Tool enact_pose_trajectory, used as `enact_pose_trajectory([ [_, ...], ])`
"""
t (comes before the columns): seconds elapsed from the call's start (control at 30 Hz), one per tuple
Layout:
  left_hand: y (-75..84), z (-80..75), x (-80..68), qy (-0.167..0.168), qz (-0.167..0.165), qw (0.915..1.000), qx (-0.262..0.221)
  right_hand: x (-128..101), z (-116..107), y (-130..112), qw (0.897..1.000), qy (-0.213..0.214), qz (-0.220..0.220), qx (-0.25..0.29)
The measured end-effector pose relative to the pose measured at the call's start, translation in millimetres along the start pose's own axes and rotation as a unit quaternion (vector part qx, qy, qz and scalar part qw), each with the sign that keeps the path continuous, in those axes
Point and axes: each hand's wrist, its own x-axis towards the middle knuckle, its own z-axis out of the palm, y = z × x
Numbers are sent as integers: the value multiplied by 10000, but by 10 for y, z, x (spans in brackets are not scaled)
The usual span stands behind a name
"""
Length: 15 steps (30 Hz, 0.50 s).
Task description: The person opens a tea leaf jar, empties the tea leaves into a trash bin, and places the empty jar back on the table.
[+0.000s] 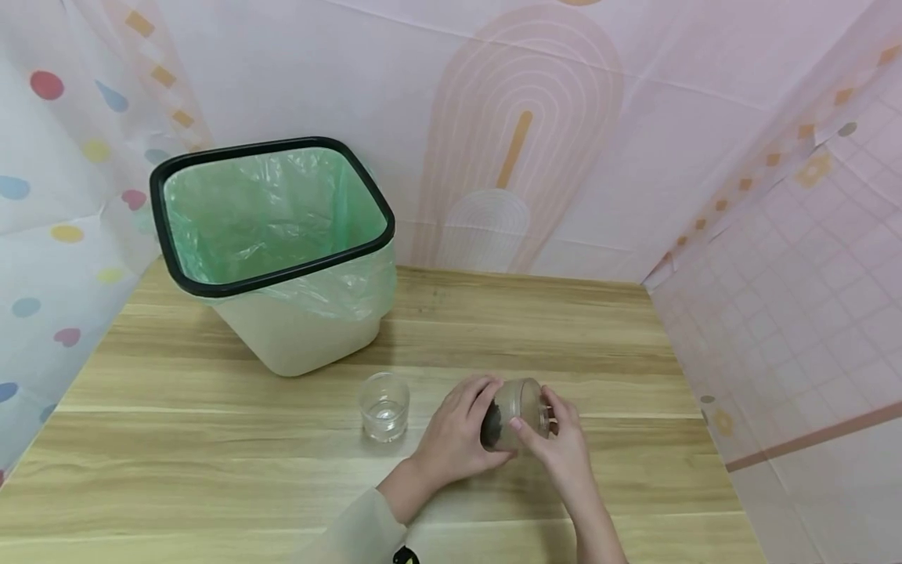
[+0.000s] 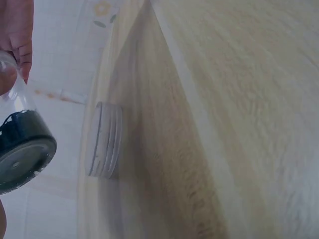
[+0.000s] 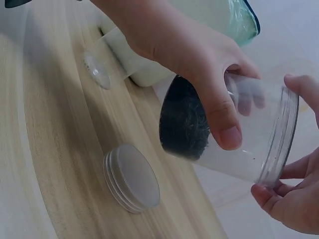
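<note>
From your head, you see a wooden table (image 1: 211, 439) with pastel walls around, a lined bin (image 1: 282, 251) and a small glass (image 1: 384, 407). Your left hand (image 1: 458, 435) wraps the clear jar (image 1: 514, 413); your right hand (image 1: 560, 439) pinches its open rim.

At the left wrist, the jar (image 2: 22, 149) hangs tilted, with dark material at its bottom; the lid (image 2: 104, 140) lies apart on the table.

At the right wrist, the left hand's thumb (image 3: 219, 117) and fingers curl around the jar (image 3: 229, 132), the right fingertips (image 3: 266, 193) touch the rim, and the lid (image 3: 132, 178) is just below.

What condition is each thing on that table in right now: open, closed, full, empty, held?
Jar: lid off, tipped on its side, dark stuff at its base, held in both hands.
Lid: off, lying on the table.
Small glass: upright, a little clear liquid at most.
Bin: open, green liner, looks empty.
Left hand: grips jar.
Right hand: holds jar's mouth.
</note>
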Motion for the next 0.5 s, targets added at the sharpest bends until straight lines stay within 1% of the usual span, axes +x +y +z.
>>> enact_pose_trajectory([
  [0.17,24,-81,-8,-241,-200,9994,-155,-20,3,-17,9995,68,-261,-156],
  [0.37,40,-154,5,-390,-224,9985,-313,-41,-29,-12,9978,-69,-655,-121],
  [0.5,44,-180,5,-422,-264,9981,-368,-51,-38,-8,9972,-218,-703,-126],
])
